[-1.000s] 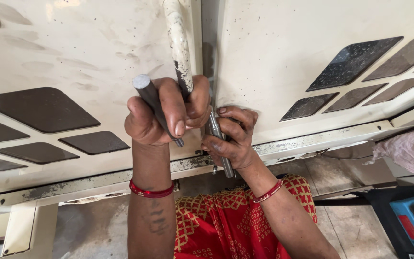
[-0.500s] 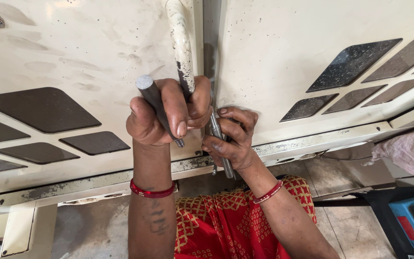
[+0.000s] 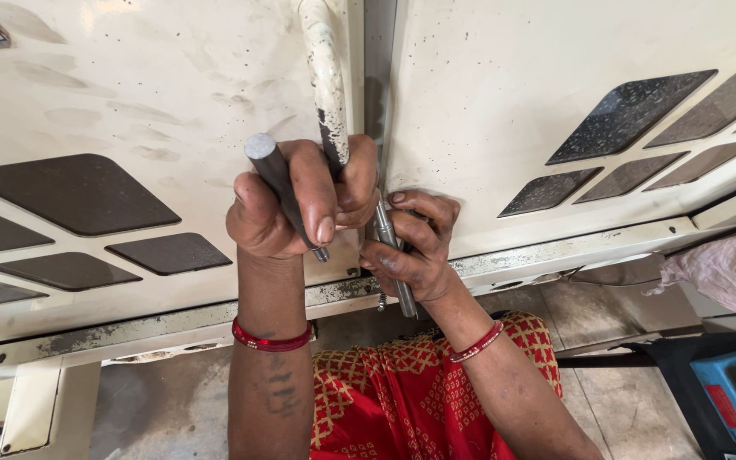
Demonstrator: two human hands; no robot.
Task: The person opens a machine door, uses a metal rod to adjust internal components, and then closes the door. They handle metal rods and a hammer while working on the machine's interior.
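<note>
Almost nothing is seen to have changed over the last second: both hands and both tools are found in the same places at the centre of the frame, so the work is judged to be held steady at the seam rather than advanced. The left hand (image 3: 287, 209) is closed tightly around a dark grey round steel rod (image 3: 283, 192), whose flat-cut end is pointed toward the upper left; the same fingers are also wrapped over a chipped, cream-painted curved handle (image 3: 325, 77) running to the top edge. The right hand (image 3: 415, 247) is curled shut around a slimmer, bright metal pin-like tool (image 3: 392, 264), set along the vertical gap (image 3: 378, 51) between two cream metal panels (image 3: 555, 77); its tip is hidden, so what it bears on cannot be told. The panels are smudged and speckled, with dark, textured diamond-shaped insets (image 3: 70, 192). Glossy red bangles (image 3: 270, 339) are worn on both wrists, above a red patterned garment (image 3: 402, 400).
</note>
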